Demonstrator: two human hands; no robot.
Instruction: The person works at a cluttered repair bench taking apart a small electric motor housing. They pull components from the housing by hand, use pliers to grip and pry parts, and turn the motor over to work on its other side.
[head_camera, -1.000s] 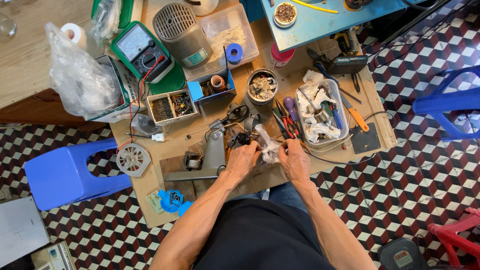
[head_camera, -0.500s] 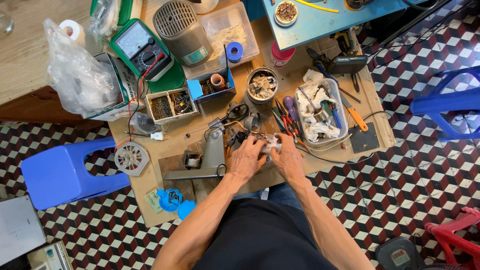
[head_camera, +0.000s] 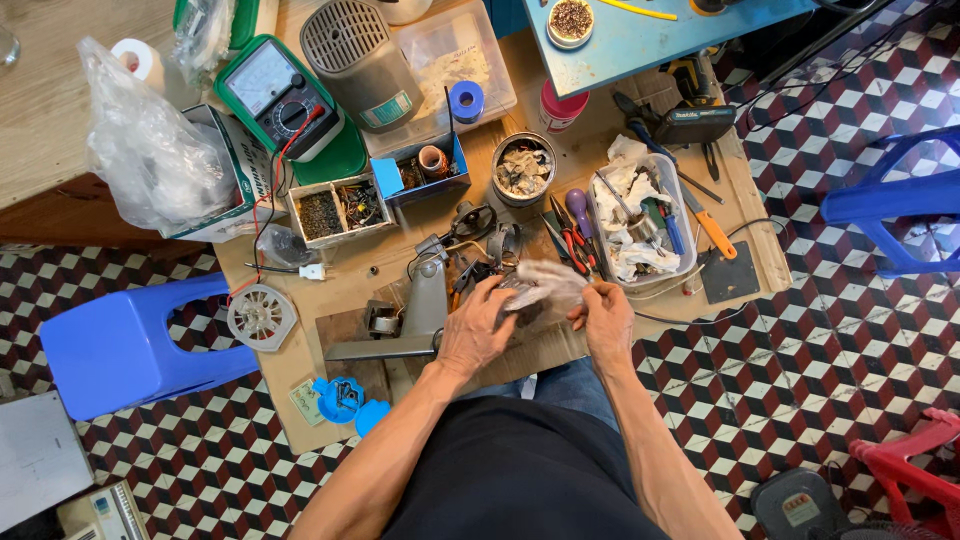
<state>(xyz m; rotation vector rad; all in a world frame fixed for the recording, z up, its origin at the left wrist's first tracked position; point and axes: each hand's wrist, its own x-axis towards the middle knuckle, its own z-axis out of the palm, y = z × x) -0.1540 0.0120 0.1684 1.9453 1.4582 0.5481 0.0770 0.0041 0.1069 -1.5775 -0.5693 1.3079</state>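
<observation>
Checkered floor tiles surround a cluttered cardboard work surface. From left: a blue stool, a green multimeter, then the left hand closed around a small dark part, which is wrapped in a crumpled clear plastic bag pinched by the right hand, beside a plastic tub of tools.

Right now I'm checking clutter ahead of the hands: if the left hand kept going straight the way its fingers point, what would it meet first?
The left hand points up and right, so it would probably first meet the crumpled whitish cloth at its fingertips; depth is unclear from above.
</observation>
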